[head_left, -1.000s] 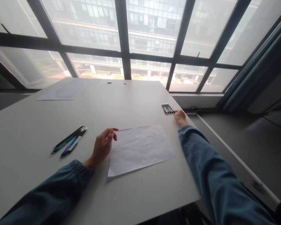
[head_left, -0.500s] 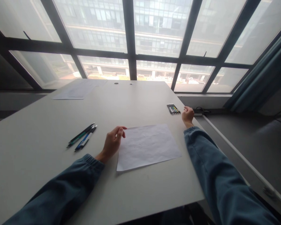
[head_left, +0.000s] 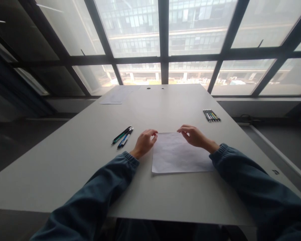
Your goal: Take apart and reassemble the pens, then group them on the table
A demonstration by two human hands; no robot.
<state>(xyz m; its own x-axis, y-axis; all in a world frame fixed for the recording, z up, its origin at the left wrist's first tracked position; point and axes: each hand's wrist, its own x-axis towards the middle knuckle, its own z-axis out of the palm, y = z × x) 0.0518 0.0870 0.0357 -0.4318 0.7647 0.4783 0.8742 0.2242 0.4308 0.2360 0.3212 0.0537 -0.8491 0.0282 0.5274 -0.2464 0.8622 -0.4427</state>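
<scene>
A white sheet of paper [head_left: 177, 157] lies flat on the white table in front of me. At its far left corner is my left hand [head_left: 145, 140], fingers loosely curved with a small gap to the thumb; I see nothing gripped in it. My right hand [head_left: 192, 135] hovers over the far edge of the sheet, fingers stretched toward the left and thumb apart, holding nothing. A small group of pens [head_left: 122, 136] rests to the left of my left hand. Farther off on the right lies a neat row of several pens [head_left: 211, 115].
The white table [head_left: 65, 167] stretches toward large windows with dark frames [head_left: 164, 40]. More paper [head_left: 114, 97] lies at the far left of the tabletop. A small dark mark or object [head_left: 275, 172] shows near the right edge.
My right hand has moved left from beside the pen row to above the paper, its fingers now extended. My left hand stays by the sheet's left corner. The view has turned left.
</scene>
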